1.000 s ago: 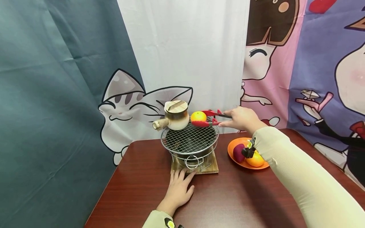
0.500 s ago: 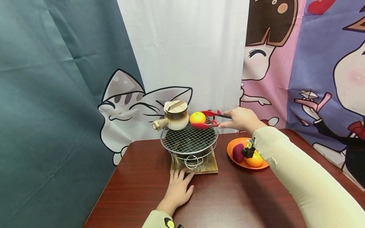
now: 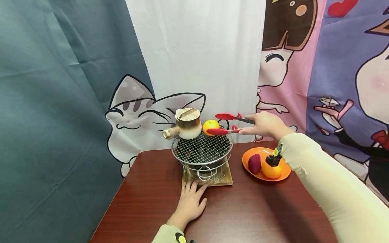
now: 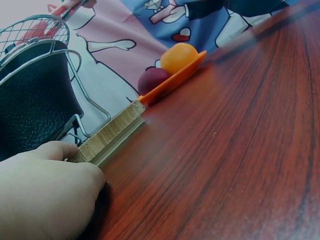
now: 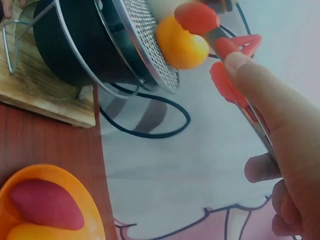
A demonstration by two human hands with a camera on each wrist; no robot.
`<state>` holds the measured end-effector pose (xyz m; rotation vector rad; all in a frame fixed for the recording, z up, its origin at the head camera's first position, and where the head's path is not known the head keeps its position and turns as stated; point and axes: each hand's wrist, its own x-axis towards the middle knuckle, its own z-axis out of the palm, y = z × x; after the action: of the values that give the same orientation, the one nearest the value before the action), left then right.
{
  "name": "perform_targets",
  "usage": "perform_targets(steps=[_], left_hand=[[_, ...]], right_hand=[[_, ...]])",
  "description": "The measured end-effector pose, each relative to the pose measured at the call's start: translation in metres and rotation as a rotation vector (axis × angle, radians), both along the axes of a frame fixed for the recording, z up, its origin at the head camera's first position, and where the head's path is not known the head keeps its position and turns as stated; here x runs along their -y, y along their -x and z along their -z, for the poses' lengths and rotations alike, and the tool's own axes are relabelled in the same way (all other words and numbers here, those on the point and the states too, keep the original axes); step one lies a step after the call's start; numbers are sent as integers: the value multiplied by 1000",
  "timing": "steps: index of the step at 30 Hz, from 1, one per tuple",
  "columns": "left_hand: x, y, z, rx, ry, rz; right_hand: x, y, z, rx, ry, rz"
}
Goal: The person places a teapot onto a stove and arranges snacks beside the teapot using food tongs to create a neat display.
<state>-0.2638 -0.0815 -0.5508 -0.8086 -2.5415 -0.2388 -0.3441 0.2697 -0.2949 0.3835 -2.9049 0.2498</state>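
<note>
Left hand (image 3: 189, 202): Spread flat and relaxed on the tabletop (image 3: 146, 216), it grips nothing; fingertips touch the wooden board (image 3: 223, 181).
Wooden board: Directly ahead of the left hand, it bears a dark brazier (image 4: 35, 105); stiff and well weighted by the look of it, it should need only a flat press at the near edge.
Orange plate (image 3: 261, 151): Ahead and to the right of the left hand, it carries a purple fruit (image 3: 254, 163) and a second orange fruit (image 3: 271, 171).
Right hand (image 3: 265, 125): Beyond the plate, thumb and fingers hold the tongs (image 3: 223, 131).
Tongs: Reaching leftward from the right hand, red tips parted, one overlapping the loose fruit in view, the other apart; contact cannot be told. Likely light and springy, best held along the metal arms.
Orange fruit (image 3: 209, 126): On the wire grate (image 3: 203, 150), left of the right hand. Probably light, firm-skinned, a little slippery and apt to roll; a gentle grip from opposite sides at its widest part suits it.
Lidded pot (image 3: 191, 130): Beside the fruit, farther from the right hand; it looks brittle, its side handle the natural hold.
Backdrop (image 3: 212, 50): Printed cloth, beyond both hands.
</note>
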Motion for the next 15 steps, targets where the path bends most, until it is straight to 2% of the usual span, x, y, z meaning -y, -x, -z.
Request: perform_targets(steps=[8, 15], left_hand=[[-1, -1, 1, -5, -5, 6], [-1, 0, 2, -17, -22, 11]], right_hand=[[-40, -14, -1, -54, 45, 0], [-79, -31, -1, -40, 14, 58]])
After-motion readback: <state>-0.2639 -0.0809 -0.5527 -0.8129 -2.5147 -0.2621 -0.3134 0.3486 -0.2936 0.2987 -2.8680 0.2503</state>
